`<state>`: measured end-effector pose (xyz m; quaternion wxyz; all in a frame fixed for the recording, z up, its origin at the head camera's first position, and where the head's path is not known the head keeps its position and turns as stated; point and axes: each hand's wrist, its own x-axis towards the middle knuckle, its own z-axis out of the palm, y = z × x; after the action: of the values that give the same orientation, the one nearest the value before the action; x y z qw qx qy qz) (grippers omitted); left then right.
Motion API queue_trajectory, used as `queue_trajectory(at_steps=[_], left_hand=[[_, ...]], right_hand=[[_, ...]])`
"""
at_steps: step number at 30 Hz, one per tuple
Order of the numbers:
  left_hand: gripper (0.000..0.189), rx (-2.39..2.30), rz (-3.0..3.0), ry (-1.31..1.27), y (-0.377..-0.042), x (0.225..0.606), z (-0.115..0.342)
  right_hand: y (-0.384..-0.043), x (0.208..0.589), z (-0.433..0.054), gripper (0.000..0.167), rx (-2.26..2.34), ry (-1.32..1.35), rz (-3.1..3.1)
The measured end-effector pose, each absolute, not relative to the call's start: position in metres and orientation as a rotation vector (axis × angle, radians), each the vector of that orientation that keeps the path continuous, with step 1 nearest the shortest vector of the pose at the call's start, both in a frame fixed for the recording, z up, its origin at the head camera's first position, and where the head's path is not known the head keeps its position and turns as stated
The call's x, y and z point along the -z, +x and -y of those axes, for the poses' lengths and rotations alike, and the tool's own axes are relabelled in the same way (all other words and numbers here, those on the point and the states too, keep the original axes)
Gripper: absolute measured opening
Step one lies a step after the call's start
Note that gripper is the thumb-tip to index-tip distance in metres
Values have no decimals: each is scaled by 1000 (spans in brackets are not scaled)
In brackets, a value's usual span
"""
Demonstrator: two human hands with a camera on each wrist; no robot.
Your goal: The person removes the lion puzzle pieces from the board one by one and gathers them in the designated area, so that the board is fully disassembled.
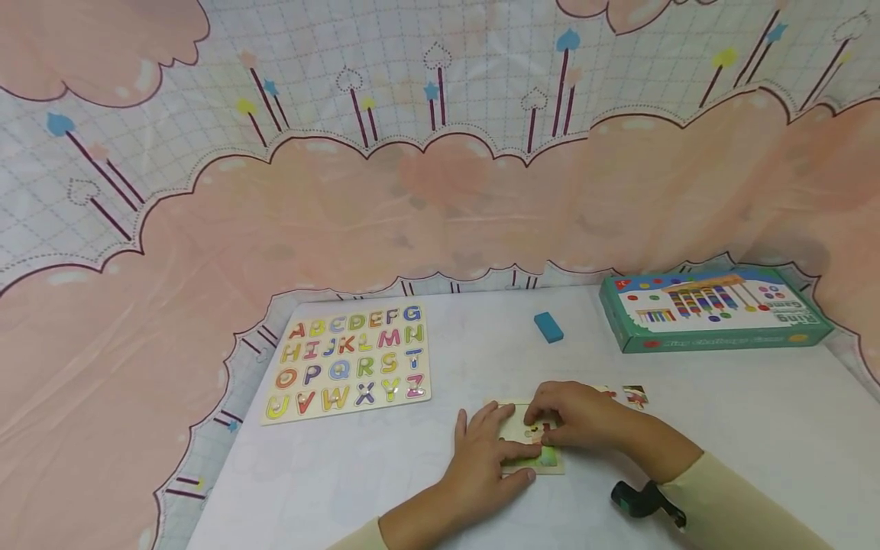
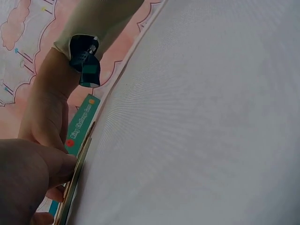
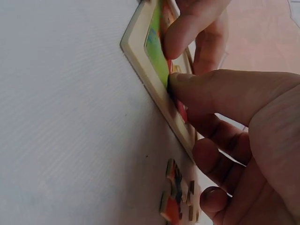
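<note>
A small wooden jigsaw puzzle board (image 1: 550,470) lies on the white table, its picture partly filled with green pieces along the near edge. My left hand (image 1: 484,458) rests on the board's left side with fingers spread, the index finger reaching across the picture. From the right, my right hand (image 1: 577,416) bends over the board, thumb and fingers pinching a puzzle piece; in the right wrist view a reddish puzzle piece (image 3: 182,110) shows under that thumb. The fingers cover much of it. Loose puzzle pieces (image 1: 635,396) lie just beyond the right hand.
A wooden alphabet board (image 1: 347,363) lies to the left. Behind the puzzle is a blue block (image 1: 548,327). A green game box (image 1: 715,309) sits at the back right, near the patterned curtain (image 1: 440,206). A black wrist device (image 1: 635,500) is strapped at the right sleeve.
</note>
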<state>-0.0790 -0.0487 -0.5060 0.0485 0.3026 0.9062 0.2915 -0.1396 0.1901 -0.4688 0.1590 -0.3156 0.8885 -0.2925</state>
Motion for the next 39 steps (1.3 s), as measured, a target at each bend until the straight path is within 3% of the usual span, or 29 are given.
queue_trajectory(at_steps=[26, 39], left_hand=[[34, -910, -2756, 918, -80, 506, 49], [36, -901, -2785, 1005, -77, 507, 52]], right_hand=[[-136, 467, -192, 22, 1038, -941, -2477], [-127, 463, -221, 15, 1168, -792, -2475]])
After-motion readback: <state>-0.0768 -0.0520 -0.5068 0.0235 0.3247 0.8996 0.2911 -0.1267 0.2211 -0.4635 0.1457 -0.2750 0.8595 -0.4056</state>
